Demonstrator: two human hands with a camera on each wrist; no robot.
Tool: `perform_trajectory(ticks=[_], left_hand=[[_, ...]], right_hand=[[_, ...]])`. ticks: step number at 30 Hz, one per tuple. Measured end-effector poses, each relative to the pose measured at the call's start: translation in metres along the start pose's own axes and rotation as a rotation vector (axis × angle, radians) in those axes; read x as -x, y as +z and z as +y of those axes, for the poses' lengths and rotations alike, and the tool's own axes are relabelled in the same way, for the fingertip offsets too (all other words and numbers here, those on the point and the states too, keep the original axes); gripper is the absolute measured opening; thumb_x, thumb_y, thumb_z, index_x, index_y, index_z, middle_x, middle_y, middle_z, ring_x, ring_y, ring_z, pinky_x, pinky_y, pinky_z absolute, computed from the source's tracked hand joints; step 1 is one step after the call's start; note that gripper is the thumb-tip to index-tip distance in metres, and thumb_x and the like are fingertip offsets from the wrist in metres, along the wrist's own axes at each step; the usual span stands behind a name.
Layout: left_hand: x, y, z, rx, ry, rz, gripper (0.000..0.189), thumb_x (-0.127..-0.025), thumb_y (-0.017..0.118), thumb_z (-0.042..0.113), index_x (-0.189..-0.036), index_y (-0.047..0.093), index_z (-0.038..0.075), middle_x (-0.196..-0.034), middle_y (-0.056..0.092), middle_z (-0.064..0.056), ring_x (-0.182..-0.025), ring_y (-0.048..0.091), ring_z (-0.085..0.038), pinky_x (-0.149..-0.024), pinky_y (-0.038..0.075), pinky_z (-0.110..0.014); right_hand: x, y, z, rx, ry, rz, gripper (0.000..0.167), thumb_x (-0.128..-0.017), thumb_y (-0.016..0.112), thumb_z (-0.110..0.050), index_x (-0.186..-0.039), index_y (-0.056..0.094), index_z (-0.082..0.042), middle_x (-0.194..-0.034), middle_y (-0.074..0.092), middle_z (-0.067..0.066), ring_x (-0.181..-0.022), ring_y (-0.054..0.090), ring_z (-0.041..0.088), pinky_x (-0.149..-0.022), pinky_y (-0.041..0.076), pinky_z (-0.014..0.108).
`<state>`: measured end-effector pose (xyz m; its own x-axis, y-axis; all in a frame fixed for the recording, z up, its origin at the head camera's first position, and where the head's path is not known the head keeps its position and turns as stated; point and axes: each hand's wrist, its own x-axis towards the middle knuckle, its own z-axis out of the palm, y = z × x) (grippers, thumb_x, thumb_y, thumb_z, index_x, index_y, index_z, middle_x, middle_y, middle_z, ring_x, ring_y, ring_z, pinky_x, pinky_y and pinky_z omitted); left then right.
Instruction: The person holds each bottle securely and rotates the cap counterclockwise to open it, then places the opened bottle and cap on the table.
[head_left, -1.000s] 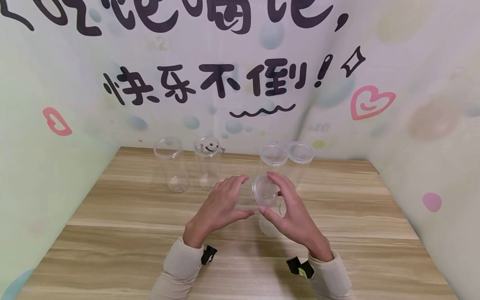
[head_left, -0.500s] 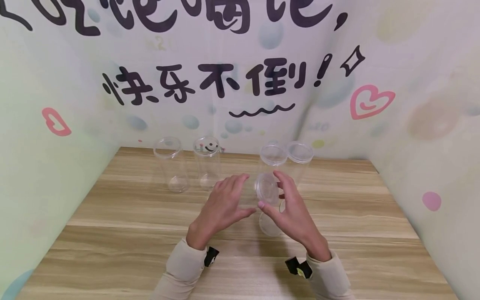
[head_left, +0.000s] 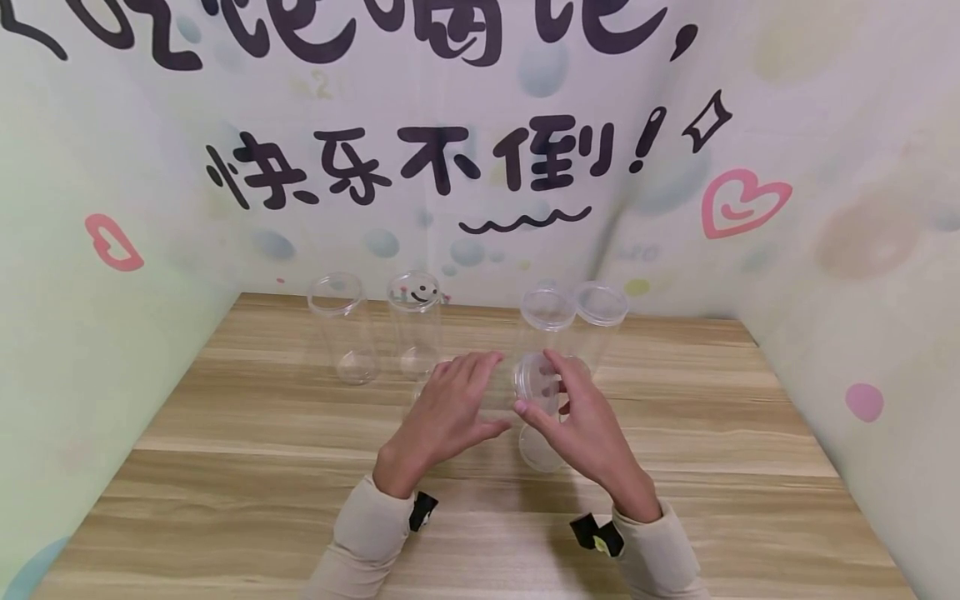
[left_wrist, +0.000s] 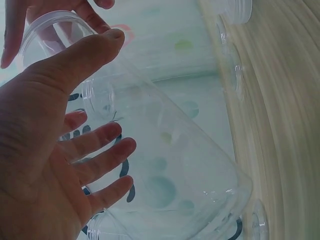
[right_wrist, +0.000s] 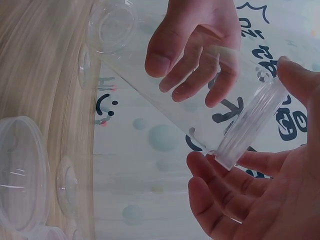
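Pale backdrop with black lettering and pink hearts rises behind a wood-grain desk. Take the hands' work as the clock's centre, with the far wall at 12.

At 10 o'clock stands an upright clear plastic jar; nearer 11, apart from it, stands a similar upright jar. Both tops look uncapped, and neither shows any contents.

At the centre, the left hand grasps the body of a clear cylindrical plastic jar, thumb on the near side and fingers on the far. That jar is off the desk and tipped over, its base towards 9 o'clock and its mouth end towards 3; nothing shows inside it. On that end sits a ridged clear plastic lid, which the right hand grasps between thumb and fingers. Whether the lid is fully seated, I cannot tell. If it sits crooked, its thread could bind; if the left grip is too loose, the smooth wall could slip or spin; if it is too tight, the thin plastic could buckle.

A loose round clear lid lies at 4 o'clock. Between 1 and 2 stand two upright jars, close together, apparently capped; a careless right elbow or forearm swing could topple them.
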<state>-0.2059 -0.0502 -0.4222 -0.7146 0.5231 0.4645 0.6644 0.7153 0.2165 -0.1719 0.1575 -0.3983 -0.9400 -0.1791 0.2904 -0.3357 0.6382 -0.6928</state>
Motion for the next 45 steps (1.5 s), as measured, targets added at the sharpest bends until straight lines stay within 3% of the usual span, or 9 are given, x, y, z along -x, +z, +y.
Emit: perform_trajectory(ticks=[10, 36, 45], left_hand=[[0.0003, -0.0011, -0.0022, -0.007, 0.001, -0.009, 0.088, -0.072, 0.087, 0.044, -0.139, 0.045, 0.006, -0.130, 0.059, -0.011, -0.121, 0.057, -0.027, -0.098, 0.047, -0.049], [0.0006, -0.0029, -0.0059, 0.106, -0.027, -0.053, 0.088, -0.074, 0.086, 0.042, -0.142, 0.044, 0.005, -0.134, 0.057, -0.011, -0.124, 0.055, -0.026, -0.101, 0.046, -0.047], [0.0005, -0.0030, -0.0068, 0.120, -0.030, -0.052, 0.089, -0.073, 0.086, 0.042, -0.142, 0.044, 0.005, -0.134, 0.057, -0.010, -0.124, 0.055, -0.025, -0.100, 0.046, -0.047]], right_hand=[[-0.0005, -0.0008, 0.0002, -0.031, -0.014, 0.002, 0.075, -0.086, 0.077, -0.035, -0.147, 0.043, -0.009, -0.130, 0.056, 0.010, -0.105, 0.064, 0.024, -0.076, 0.055, 0.043], [0.0006, -0.0056, 0.0002, -0.026, -0.162, 0.007, 0.077, -0.083, 0.081, -0.024, -0.147, 0.042, -0.006, -0.136, 0.055, 0.012, -0.120, 0.055, 0.025, -0.085, 0.054, 0.040], [0.0009, -0.0060, 0.0000, -0.058, -0.175, -0.003, 0.078, -0.082, 0.082, -0.018, -0.147, 0.042, -0.007, -0.136, 0.054, 0.008, -0.122, 0.054, 0.025, -0.087, 0.053, 0.041]])
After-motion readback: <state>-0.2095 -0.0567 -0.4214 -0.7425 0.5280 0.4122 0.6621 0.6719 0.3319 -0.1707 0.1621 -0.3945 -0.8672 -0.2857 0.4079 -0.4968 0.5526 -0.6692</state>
